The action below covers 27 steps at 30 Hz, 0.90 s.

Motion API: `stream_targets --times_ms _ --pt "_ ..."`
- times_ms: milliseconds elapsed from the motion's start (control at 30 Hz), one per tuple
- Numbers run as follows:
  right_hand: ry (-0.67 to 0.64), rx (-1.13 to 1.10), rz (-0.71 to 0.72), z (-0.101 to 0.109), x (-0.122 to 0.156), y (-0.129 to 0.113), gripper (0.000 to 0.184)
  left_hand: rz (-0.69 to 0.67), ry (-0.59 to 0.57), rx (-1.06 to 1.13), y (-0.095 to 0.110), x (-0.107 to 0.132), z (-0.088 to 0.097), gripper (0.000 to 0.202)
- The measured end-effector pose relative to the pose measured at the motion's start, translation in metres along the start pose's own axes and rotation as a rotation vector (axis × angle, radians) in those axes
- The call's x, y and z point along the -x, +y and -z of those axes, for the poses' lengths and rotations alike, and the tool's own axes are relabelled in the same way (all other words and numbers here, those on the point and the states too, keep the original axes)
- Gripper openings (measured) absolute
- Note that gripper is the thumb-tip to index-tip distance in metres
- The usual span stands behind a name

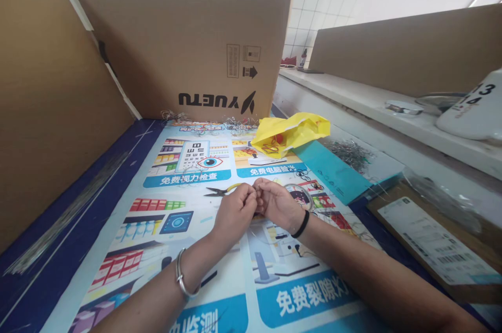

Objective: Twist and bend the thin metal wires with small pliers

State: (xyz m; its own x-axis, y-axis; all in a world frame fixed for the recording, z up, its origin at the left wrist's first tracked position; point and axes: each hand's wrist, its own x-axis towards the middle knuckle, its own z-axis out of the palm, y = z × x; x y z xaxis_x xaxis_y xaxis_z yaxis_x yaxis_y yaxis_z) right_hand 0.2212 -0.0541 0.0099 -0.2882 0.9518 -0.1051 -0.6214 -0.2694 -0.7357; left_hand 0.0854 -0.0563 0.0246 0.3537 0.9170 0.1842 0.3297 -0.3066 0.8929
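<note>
My left hand (237,208) and my right hand (277,206) meet over the printed sheet (188,239), fingertips pinched together. A thin wire (270,242) curves out below them and seems to run up into both pinches. The exact spot between the fingertips is too small to make out. Just beyond my left hand lies a pair of pliers (216,192), dark jaws pointing left, its yellow handle partly hidden by that hand. Beside my right hand is a coil of silvery wire (308,198), partly covered by the hand.
A yellow bag (290,131) lies open beyond my hands, with small dark rings (309,179) near it. On the right, tangled wire pieces (347,155) lie by a turquoise box flap (333,171). Long straight wires (66,218) lie left. Cardboard panels (176,50) enclose the back and left.
</note>
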Motion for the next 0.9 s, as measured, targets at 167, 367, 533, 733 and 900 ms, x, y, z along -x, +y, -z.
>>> stream_targets --times_ms 167,367,533,733,900 --pt "-0.027 -0.008 -0.007 0.0008 0.0003 0.0 0.009 0.003 0.0 -0.009 -0.0008 0.0004 0.0001 0.015" --pt "-0.031 0.003 -0.001 0.0023 0.0008 -0.0005 0.008 -0.007 -0.003 -0.036 -0.0014 -0.0003 0.0009 0.016" --pt "-0.025 -0.009 -0.006 0.0018 0.001 -0.0003 0.007 -0.013 -0.007 -0.047 0.0 -0.0003 0.0012 0.016" --pt "-0.025 0.005 -0.006 0.0022 -0.0001 0.0004 0.008 -0.003 -0.006 -0.036 0.001 0.0001 0.0013 0.016" --pt "-0.024 0.026 0.006 0.0015 0.0004 0.0001 0.007 -0.004 -0.008 -0.039 0.0011 0.0 0.0011 0.016"
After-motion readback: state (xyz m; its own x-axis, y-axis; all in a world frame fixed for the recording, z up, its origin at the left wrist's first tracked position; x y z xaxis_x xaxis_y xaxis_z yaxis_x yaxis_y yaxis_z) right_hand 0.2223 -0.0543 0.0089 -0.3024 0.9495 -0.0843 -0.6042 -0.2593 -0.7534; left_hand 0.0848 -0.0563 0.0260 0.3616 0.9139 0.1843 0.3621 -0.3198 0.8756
